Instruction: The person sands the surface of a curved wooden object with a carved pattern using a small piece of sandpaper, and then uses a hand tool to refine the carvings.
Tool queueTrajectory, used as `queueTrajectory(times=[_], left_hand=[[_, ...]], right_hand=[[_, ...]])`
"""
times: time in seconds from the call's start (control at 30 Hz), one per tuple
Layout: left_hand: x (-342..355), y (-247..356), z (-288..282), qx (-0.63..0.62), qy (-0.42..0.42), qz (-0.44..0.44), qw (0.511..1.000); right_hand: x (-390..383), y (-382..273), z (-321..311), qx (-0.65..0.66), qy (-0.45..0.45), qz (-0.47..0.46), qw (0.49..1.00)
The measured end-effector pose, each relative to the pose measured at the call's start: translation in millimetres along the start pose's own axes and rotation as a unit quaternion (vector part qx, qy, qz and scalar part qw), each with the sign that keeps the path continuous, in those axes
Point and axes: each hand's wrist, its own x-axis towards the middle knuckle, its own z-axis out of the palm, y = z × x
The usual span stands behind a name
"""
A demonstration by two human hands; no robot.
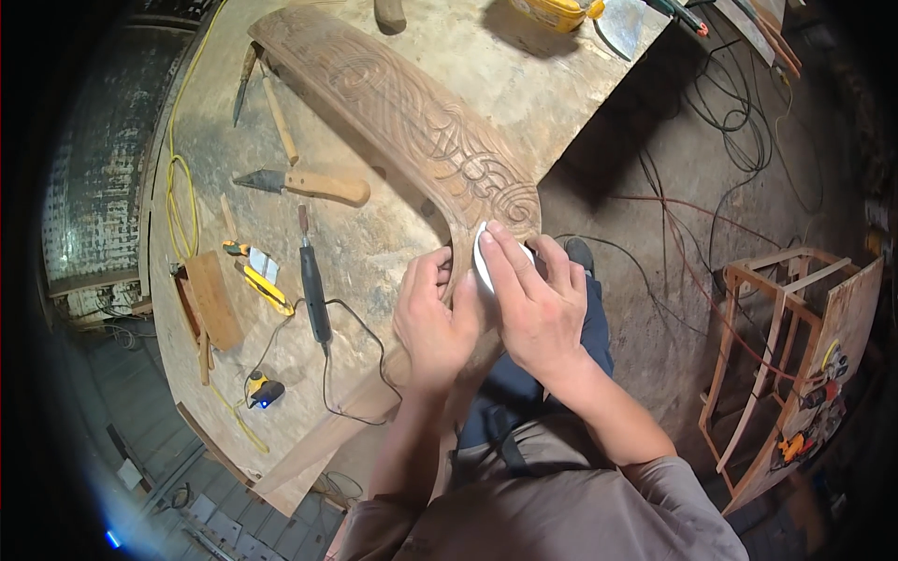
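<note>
A long carved wooden piece [402,112] lies slantwise across the workbench, its face cut with scrolls and curling bands. Its lower end bends and narrows toward me. My left hand [433,323] is closed around the left edge of that narrow part, fingers curled and partly hidden. On the other side, my right hand [541,313] presses a curved white piece [483,262] flat against the wood just below the carved spiral. The fingers cover most of the white piece, so its kind is unclear; it could be folded sheet or a pad.
On the workbench [374,224], left of the carving, lie a wooden-handled knife [323,186], a black corded pen-like tool [315,294], a yellow cutter [267,290] and a wooden box [213,299]. A yellow container [552,11] and scraper [619,28] sit far right. Cables [734,107] trail over the floor beside a wooden frame [762,318].
</note>
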Motion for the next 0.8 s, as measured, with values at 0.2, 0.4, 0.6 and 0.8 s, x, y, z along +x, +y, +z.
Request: queueTrajectory(times=[0.2, 0.4, 0.6, 0.8], left_hand=[[0, -4, 1, -0.016, -0.004, -0.005, 1.0], [-1, -2, 2, -0.017, -0.001, -0.011, 1.0], [0, -2, 1, -0.006, 0.0, -0.001, 1.0], [0, -3, 3, -0.009, 0.008, 0.004, 1.0]], right_hand=[[-6, 0, 2, 0.003, -0.005, 0.0, 1.0], [-12, -3, 0, 0.009, -0.008, 0.015, 1.0], [-11, -5, -1, -0.006, -0.021, 0.021, 1.0], [-7, 2, 0, 0.018, -0.009, 0.021, 1.0]])
